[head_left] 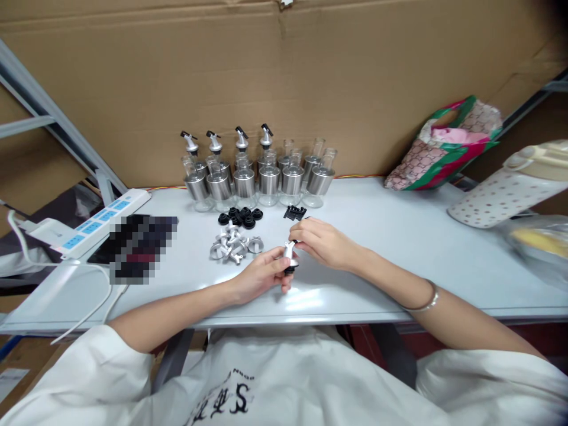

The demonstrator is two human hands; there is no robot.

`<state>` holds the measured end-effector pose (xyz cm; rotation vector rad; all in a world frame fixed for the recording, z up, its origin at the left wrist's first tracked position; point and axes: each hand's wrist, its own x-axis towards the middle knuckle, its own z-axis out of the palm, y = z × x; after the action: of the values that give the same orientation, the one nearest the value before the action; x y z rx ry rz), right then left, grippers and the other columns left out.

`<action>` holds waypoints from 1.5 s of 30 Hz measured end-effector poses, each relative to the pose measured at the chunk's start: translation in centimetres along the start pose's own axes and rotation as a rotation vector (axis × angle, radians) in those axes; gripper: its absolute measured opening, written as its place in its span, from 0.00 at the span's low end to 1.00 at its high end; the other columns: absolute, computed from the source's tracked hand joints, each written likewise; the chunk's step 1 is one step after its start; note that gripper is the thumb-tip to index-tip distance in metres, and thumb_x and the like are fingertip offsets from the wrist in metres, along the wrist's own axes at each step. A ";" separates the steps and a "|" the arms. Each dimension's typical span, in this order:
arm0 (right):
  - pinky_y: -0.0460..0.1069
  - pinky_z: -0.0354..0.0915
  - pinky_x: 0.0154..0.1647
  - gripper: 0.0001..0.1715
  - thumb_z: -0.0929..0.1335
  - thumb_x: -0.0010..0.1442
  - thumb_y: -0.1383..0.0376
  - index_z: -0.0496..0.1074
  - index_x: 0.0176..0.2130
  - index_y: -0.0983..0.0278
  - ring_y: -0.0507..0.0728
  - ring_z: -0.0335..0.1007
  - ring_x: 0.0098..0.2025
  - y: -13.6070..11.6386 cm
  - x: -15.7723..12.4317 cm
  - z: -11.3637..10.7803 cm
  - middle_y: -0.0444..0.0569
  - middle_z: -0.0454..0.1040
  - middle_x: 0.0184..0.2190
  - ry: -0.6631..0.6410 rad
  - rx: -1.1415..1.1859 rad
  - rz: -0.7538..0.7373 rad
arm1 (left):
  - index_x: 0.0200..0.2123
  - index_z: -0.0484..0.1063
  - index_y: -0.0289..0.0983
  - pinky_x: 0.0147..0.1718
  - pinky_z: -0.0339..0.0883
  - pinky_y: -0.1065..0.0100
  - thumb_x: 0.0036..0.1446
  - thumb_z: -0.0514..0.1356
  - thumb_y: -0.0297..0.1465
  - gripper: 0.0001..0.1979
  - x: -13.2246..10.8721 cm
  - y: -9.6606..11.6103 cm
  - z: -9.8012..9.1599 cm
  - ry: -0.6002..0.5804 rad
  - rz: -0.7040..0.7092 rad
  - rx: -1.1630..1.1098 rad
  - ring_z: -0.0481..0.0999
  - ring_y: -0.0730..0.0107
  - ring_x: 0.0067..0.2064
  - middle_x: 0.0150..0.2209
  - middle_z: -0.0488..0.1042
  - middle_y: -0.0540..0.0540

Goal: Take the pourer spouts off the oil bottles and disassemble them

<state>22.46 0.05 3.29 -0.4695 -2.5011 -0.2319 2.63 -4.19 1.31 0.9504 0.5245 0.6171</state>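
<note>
My left hand (260,277) pinches a small silver pourer spout (290,254) with a black base, held just above the white table (390,260). My right hand (320,241) is closed on the spout's top from the right, fingertips pressed to it. Left of my hands lies a pile of silver spouts (234,244). Behind it sit black rubber rings (242,217) and a small heap of black caps (295,212). Several glass bottles with steel sleeves (260,177) stand in rows at the back; the back row at the left carries fitted pourers.
A white power strip (95,222) with a cable lies at the left, beside a blurred dark object (137,245). At the right are a patterned bag (448,145), a tipped spotted flask (510,192) and a plastic bag (539,242). A cardboard wall (284,77) stands behind.
</note>
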 end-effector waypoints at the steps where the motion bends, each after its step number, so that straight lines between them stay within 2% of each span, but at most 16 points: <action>1: 0.50 0.60 0.37 0.15 0.53 0.69 0.66 0.64 0.40 0.65 0.55 0.65 0.35 0.1 0.0 0.0 0.53 0.72 0.34 -0.024 -0.024 -0.020 | 0.39 0.63 0.35 0.27 0.58 0.71 0.46 0.67 0.46 0.25 0.0 0.0 0.1 -0.004 0.002 -0.002 0.66 0.77 0.23 0.21 0.64 0.56; 5: 0.51 0.58 0.37 0.17 0.52 0.68 0.68 0.65 0.40 0.66 0.56 0.64 0.36 0.3 0.0 0.1 0.54 0.72 0.34 -0.070 -0.081 -0.062 | 0.37 0.64 0.36 0.28 0.58 0.70 0.45 0.68 0.44 0.23 0.0 -0.1 0.3 -0.006 0.032 -0.009 0.62 0.80 0.21 0.21 0.60 0.58; 10: 0.51 0.56 0.36 0.18 0.51 0.68 0.69 0.65 0.42 0.67 0.56 0.64 0.36 0.2 0.1 -0.1 0.54 0.71 0.34 -0.104 -0.077 -0.053 | 0.36 0.65 0.36 0.30 0.58 0.70 0.47 0.66 0.45 0.22 0.1 0.1 0.0 -0.041 0.016 -0.024 0.62 0.80 0.21 0.21 0.61 0.57; 16: 0.48 0.55 0.34 0.17 0.52 0.67 0.70 0.65 0.35 0.65 0.54 0.58 0.29 0.0 0.1 -0.4 0.48 0.67 0.27 -0.100 -0.030 -0.012 | 0.38 0.66 0.35 0.32 0.58 0.70 0.49 0.65 0.46 0.22 0.2 0.1 -0.5 -0.093 0.021 -0.025 0.65 0.79 0.23 0.21 0.63 0.55; 20: 0.47 0.55 0.33 0.17 0.52 0.67 0.71 0.64 0.32 0.64 0.53 0.56 0.28 -0.2 0.2 -0.6 0.47 0.65 0.26 -0.099 0.017 0.016 | 0.38 0.66 0.35 0.33 0.59 0.70 0.49 0.66 0.44 0.21 0.3 -0.1 -0.4 -0.075 0.024 -0.017 0.66 0.78 0.26 0.22 0.64 0.54; 28: 0.48 0.58 0.33 0.20 0.54 0.68 0.66 0.66 0.29 0.64 0.53 0.60 0.26 -0.3 0.4 -1.3 0.47 0.69 0.23 -0.209 0.184 0.190 | 0.37 0.65 0.36 0.37 0.65 0.67 0.50 0.67 0.33 0.15 0.2 -0.2 -0.2 0.055 0.028 0.042 0.73 0.74 0.33 0.33 0.69 0.50; 30: 0.49 0.61 0.34 0.20 0.55 0.67 0.64 0.68 0.30 0.64 0.53 0.63 0.26 0.0 0.3 -1.7 0.48 0.71 0.24 -0.153 0.206 0.250 | 0.38 0.64 0.35 0.38 0.65 0.65 0.50 0.66 0.33 0.15 0.2 -0.2 -0.2 0.050 0.019 0.035 0.75 0.72 0.33 0.34 0.70 0.49; 35: 0.51 0.67 0.39 0.14 0.65 0.62 0.57 0.75 0.38 0.62 0.57 0.73 0.36 1.4 0.0 -3.0 0.51 0.78 0.35 0.112 0.343 0.511 | 0.39 0.63 0.35 0.38 0.65 0.65 0.52 0.64 0.34 0.15 0.2 -0.1 -0.3 0.030 0.007 0.014 0.76 0.70 0.33 0.33 0.72 0.48; 37: 0.52 0.69 0.39 0.14 0.67 0.58 0.55 0.76 0.37 0.62 0.57 0.74 0.35 1.9 -0.2 -3.2 0.50 0.78 0.34 0.137 0.399 0.576 | 0.39 0.63 0.35 0.38 0.65 0.65 0.53 0.64 0.33 0.15 0.3 -0.1 -0.4 0.025 0.007 0.006 0.75 0.71 0.33 0.32 0.72 0.48; 41: 0.49 0.69 0.33 0.14 0.67 0.57 0.56 0.77 0.35 0.63 0.56 0.74 0.31 2.5 -0.4 -2.9 0.49 0.79 0.32 0.056 0.415 0.610 | 0.40 0.62 0.36 0.38 0.65 0.65 0.53 0.64 0.33 0.15 0.2 0.0 -0.4 0.034 0.006 0.000 0.75 0.71 0.32 0.31 0.71 0.49; 45: 0.45 0.64 0.23 0.12 0.65 0.59 0.60 0.75 0.37 0.63 0.56 0.74 0.34 2.8 -0.5 -2.6 0.50 0.79 0.34 -0.015 0.307 0.613 | 0.40 0.62 0.36 0.38 0.65 0.65 0.52 0.64 0.34 0.16 0.1 0.1 -0.3 0.040 -0.004 0.009 0.74 0.72 0.32 0.31 0.71 0.49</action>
<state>25.19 1.81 5.27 -1.0643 -2.2231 0.3878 2.52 -3.89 1.20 0.9471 0.5648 0.6313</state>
